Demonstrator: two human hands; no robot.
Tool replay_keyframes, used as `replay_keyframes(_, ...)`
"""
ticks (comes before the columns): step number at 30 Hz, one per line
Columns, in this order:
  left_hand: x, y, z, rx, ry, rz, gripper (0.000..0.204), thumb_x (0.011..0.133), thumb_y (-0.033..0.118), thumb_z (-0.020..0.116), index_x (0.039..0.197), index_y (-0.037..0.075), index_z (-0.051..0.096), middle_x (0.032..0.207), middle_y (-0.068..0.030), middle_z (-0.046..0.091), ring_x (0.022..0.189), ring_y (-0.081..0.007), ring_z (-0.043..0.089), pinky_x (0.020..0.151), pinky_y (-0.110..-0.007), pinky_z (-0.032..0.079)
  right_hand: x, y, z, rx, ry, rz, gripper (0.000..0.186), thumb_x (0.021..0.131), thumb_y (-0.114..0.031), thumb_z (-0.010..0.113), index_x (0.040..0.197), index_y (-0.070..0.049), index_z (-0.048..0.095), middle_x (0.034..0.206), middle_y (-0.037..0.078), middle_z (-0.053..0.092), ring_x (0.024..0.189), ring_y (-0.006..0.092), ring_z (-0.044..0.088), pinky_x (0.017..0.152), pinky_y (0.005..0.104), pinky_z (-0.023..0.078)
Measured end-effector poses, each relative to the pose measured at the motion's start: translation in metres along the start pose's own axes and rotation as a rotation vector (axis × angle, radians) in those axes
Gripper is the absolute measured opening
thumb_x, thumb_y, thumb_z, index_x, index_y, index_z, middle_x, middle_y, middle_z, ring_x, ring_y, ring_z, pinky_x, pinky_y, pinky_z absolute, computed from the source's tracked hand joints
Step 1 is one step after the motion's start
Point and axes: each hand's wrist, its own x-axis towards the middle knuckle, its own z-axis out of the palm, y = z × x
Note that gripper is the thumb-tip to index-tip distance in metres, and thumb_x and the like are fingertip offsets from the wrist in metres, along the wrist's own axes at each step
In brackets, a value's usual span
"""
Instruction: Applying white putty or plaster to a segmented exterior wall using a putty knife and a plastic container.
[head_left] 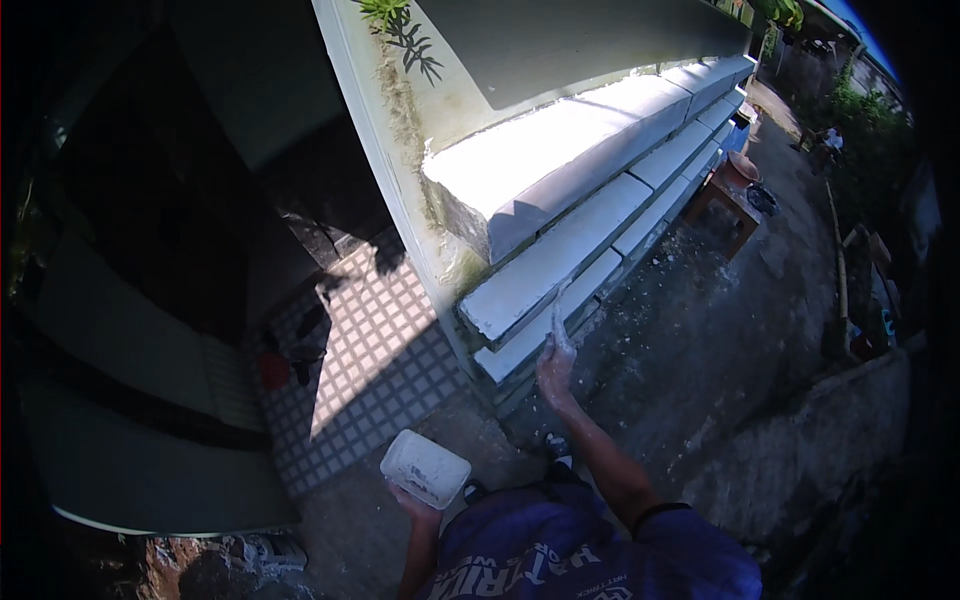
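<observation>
My left hand (pixel 414 504) grips a white rectangular plastic tub (pixel 428 470) by its lower side. White paste is smeared inside the tub. My right hand (pixel 556 370), dusted with white, reaches to the edge of the stepped white blocks (pixel 560 255). A thin pale shape (pixel 558 312) points up from its closed fingers against the lower courses; whether it is a narrow blade or a whitened finger is too unclear to tell. The blocks run in long stacked courses along the wall, bright in the sun on top.
Left of the wall's corner lies a checkered tile floor (pixel 375 350) beside a dark doorway. Along the wall at far right stands a small wooden table (pixel 722 218) with a reddish basin (pixel 740 170). White bits litter the concrete ground (pixel 690 320). A person (pixel 832 142) is far off.
</observation>
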Motion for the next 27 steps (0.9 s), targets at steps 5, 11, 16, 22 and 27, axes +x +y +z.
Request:
replay_keyframes(5,-0.001,-0.004,-0.007,0.027,-0.003,0.031,0.064,0.095,0.059,0.030,0.141,0.016,0.041,0.135,-0.0081,0.050,0.121,-0.0330,0.052,0.098,-0.051,0.046,-0.051,-0.055,0.004,0.037,-0.078,-0.223,0.067,0.077,0.018,0.034,0.142,0.003,0.036,0.145,0.026,0.038,0.135,0.0366,0.038,0.108,0.0379,0.038)
replay_keyframes(11,0.001,-0.004,-0.013,0.048,-0.015,0.051,0.066,0.094,0.061,0.031,0.141,0.016,0.041,0.136,-0.0084,0.050,0.121,-0.0331,0.052,0.098,-0.052,0.045,-0.050,-0.066,-0.038,0.171,-0.196,-0.146,0.080,0.070,0.021,0.033,0.147,0.002,0.026,0.150,0.023,0.029,0.139,0.0408,0.028,0.111,0.0452,0.032)
replay_keyframes(16,0.001,-0.006,-0.010,0.026,-0.011,0.007,0.067,0.094,0.062,0.030,0.141,0.015,0.041,0.137,-0.0088,0.050,0.122,-0.0339,0.051,0.099,-0.053,0.045,0.013,-0.016,-0.039,-0.182,-0.013,-0.222,0.073,0.077,0.016,0.039,0.147,0.002,0.026,0.152,0.020,0.028,0.139,0.0395,0.028,0.112,0.0479,0.029)
replay_keyframes(22,-0.002,-0.007,-0.011,0.022,0.002,-0.018,0.067,0.094,0.062,0.029,0.141,0.015,0.041,0.135,-0.0087,0.050,0.122,-0.0338,0.051,0.099,-0.053,0.045,0.000,-0.018,-0.008,-0.748,-0.071,-0.281,0.073,0.078,0.010,0.047,0.147,0.004,0.024,0.149,0.028,0.026,0.137,0.0429,0.029,0.112,0.0526,0.025)
replay_keyframes(27,-0.004,-0.012,-0.018,0.044,-0.012,-0.014,0.065,0.094,0.061,0.029,0.139,0.016,0.043,0.133,-0.0075,0.052,0.120,-0.0325,0.053,0.098,-0.051,0.046,-0.035,-0.032,-0.013,-0.803,-0.124,-0.203,0.078,0.077,0.009,0.050,0.149,0.002,0.020,0.151,0.027,0.023,0.138,0.0434,0.026,0.112,0.0550,0.023)
